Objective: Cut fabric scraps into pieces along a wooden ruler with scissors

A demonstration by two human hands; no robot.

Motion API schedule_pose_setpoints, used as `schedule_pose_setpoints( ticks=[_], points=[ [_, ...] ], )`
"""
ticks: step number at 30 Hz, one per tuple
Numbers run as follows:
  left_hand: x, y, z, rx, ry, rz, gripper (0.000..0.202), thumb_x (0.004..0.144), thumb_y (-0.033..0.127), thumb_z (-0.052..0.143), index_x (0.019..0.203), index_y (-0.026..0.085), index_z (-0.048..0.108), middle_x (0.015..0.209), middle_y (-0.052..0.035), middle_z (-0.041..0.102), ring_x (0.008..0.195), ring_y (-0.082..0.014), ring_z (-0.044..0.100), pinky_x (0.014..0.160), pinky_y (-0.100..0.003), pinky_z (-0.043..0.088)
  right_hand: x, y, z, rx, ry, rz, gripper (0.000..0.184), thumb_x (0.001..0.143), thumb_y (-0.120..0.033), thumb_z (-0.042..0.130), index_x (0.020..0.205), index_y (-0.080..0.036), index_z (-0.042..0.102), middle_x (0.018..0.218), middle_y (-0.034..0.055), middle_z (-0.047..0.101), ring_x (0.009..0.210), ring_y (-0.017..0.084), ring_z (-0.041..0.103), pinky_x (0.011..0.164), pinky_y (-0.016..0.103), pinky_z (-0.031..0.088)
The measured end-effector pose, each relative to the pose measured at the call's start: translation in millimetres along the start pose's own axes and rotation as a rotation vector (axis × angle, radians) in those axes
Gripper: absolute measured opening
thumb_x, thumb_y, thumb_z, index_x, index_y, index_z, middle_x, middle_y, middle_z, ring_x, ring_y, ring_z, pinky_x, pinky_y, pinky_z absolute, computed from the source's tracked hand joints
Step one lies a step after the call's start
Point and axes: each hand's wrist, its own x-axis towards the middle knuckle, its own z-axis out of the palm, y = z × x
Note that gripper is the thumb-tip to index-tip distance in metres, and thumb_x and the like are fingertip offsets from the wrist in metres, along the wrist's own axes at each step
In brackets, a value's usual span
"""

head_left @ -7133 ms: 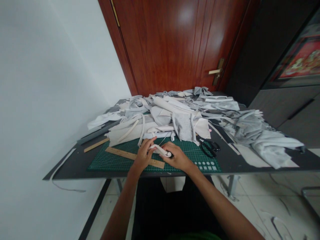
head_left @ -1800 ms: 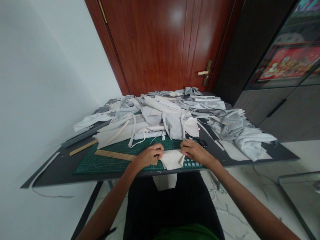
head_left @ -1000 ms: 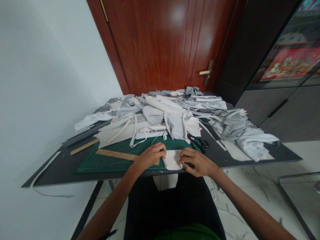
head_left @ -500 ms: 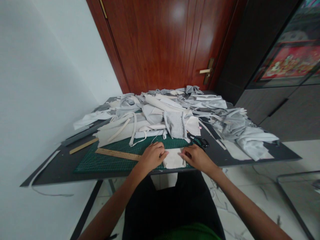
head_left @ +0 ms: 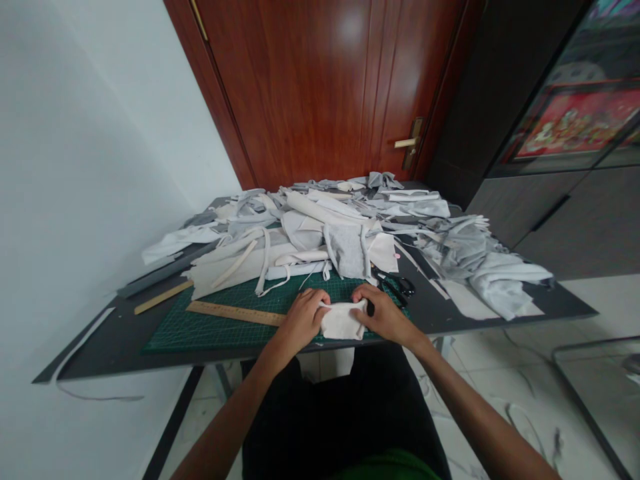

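A small cream piece of fabric (head_left: 343,323) is held by its upper corners at the table's front edge. My left hand (head_left: 306,313) pinches its left corner, fingers curled behind the cloth. On the opposite corner, my right hand (head_left: 377,310) is closed with the thumb in front. The fabric's top edge looks slightly raised and folded. Beneath lies a green cutting mat (head_left: 220,333). A wooden ruler (head_left: 235,313) rests on the mat, its right end close to my left hand. Black-handled scissors (head_left: 400,285) lie just beyond my right hand.
Heaped grey and white fabric scraps (head_left: 300,230) cover the back of the dark table (head_left: 100,353). More cloth (head_left: 505,277) is piled at the right. A second wooden strip (head_left: 163,297) lies at the left. Behind stands a closed wooden door (head_left: 310,87).
Both hands have shifted their hold on the cream fabric and now grip its upper corners. The cloth's top edge has lifted and folded somewhat. The view has shifted slightly.
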Motion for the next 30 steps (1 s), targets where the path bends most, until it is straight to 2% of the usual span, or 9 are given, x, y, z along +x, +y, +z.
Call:
schedule_pose_setpoints(
  ticks=[4, 7, 12, 14, 17, 19, 22, 26, 30],
  points=[
    [-6, 10, 3.6, -0.240, 0.157, -0.122, 0.007, 0.100, 0.025, 0.050, 0.097, 0.022, 0.055, 0.086, 0.0013, 0.061, 0.078, -0.0164, 0.059, 0.074, -0.027, 0.046, -2, -4, 7, 0.465, 0.043, 0.277, 0.032, 0.088, -0.051, 0.072, 0.092, -0.025, 0.054, 0.075, -0.0043, 0.053, 0.068, 0.015, 0.052, 0.065, 0.028, 0.044],
    [-9, 14, 7.5, -0.340, 0.258, -0.192, 0.015, 0.101, 0.036, 0.049, 0.097, 0.022, 0.054, 0.083, 0.0022, 0.057, 0.070, -0.0141, 0.053, 0.064, -0.024, 0.041, -3, -11, 8, 0.660, 0.002, 0.383, 0.046, 0.081, -0.061, 0.078, 0.092, -0.025, 0.052, 0.069, -0.0072, 0.047, 0.060, 0.012, 0.044, 0.058, 0.025, 0.038],
    [-4, 11, 15.6, -0.444, 0.368, -0.209, 0.021, 0.101, 0.043, 0.048, 0.100, 0.022, 0.051, 0.083, 0.0020, 0.051, 0.067, -0.0134, 0.047, 0.060, -0.023, 0.038, 1, -23, 6, 0.650, -0.052, 0.377, 0.044, 0.083, -0.060, 0.076, 0.087, -0.023, 0.052, 0.068, -0.0070, 0.045, 0.060, 0.010, 0.038, 0.057, 0.024, 0.032],
    [-1, 11, 18.7, -0.473, 0.391, -0.215, 0.022, 0.101, 0.044, 0.050, 0.100, 0.022, 0.050, 0.081, 0.0025, 0.050, 0.066, -0.0131, 0.046, 0.058, -0.023, 0.036, 3, -24, 8, 0.597, -0.010, 0.357, 0.041, 0.084, -0.058, 0.073, 0.086, -0.023, 0.052, 0.070, -0.0065, 0.046, 0.063, 0.011, 0.041, 0.059, 0.024, 0.035],
    [4, 12, 22.4, -0.498, 0.414, -0.219, 0.022, 0.101, 0.044, 0.050, 0.102, 0.022, 0.050, 0.078, 0.0039, 0.048, 0.061, -0.0123, 0.042, 0.055, -0.023, 0.033, 6, -21, 15, 0.491, 0.120, 0.327, 0.034, 0.086, -0.053, 0.069, 0.089, -0.023, 0.054, 0.074, -0.0055, 0.048, 0.066, 0.013, 0.046, 0.061, 0.025, 0.039],
    [8, 14, 23.7, -0.466, 0.434, -0.199, 0.019, 0.102, 0.041, 0.050, 0.103, 0.022, 0.051, 0.080, 0.0034, 0.051, 0.062, -0.0125, 0.045, 0.057, -0.023, 0.035, 9, -18, 22, 0.433, 0.222, 0.355, 0.031, 0.086, -0.051, 0.067, 0.097, -0.023, 0.056, 0.076, -0.0048, 0.052, 0.065, 0.013, 0.049, 0.058, 0.025, 0.041],
    [15, 15, 23.1, -0.384, 0.467, -0.132, 0.015, 0.102, 0.037, 0.051, 0.102, 0.022, 0.054, 0.087, 0.0005, 0.059, 0.071, -0.0146, 0.055, 0.066, -0.024, 0.043, 16, -13, 31, 0.444, 0.356, 0.426, 0.038, 0.085, -0.052, 0.066, 0.108, -0.025, 0.052, 0.081, -0.0037, 0.057, 0.062, 0.015, 0.053, 0.053, 0.026, 0.043],
    [23, 12, 17.0, -0.267, 0.493, -0.020, 0.006, 0.099, 0.025, 0.053, 0.100, 0.022, 0.058, 0.094, -0.0020, 0.067, 0.089, -0.0184, 0.066, 0.083, -0.029, 0.050, 27, -12, 35, 0.529, 0.460, 0.356, 0.031, 0.085, -0.049, 0.066, 0.098, -0.025, 0.051, 0.081, -0.0037, 0.059, 0.068, 0.015, 0.057, 0.063, 0.028, 0.049],
    [26, 5, 7.4, -0.146, 0.480, 0.119, 0.025, 0.088, 0.003, 0.048, 0.097, 0.023, 0.061, 0.100, -0.0024, 0.072, 0.102, -0.0198, 0.067, 0.095, -0.033, 0.052, 33, -17, 32, 0.514, 0.476, 0.293, 0.024, 0.084, -0.042, 0.063, 0.098, -0.024, 0.055, 0.071, -0.0063, 0.056, 0.065, 0.014, 0.053, 0.064, 0.026, 0.044]
  ],
)
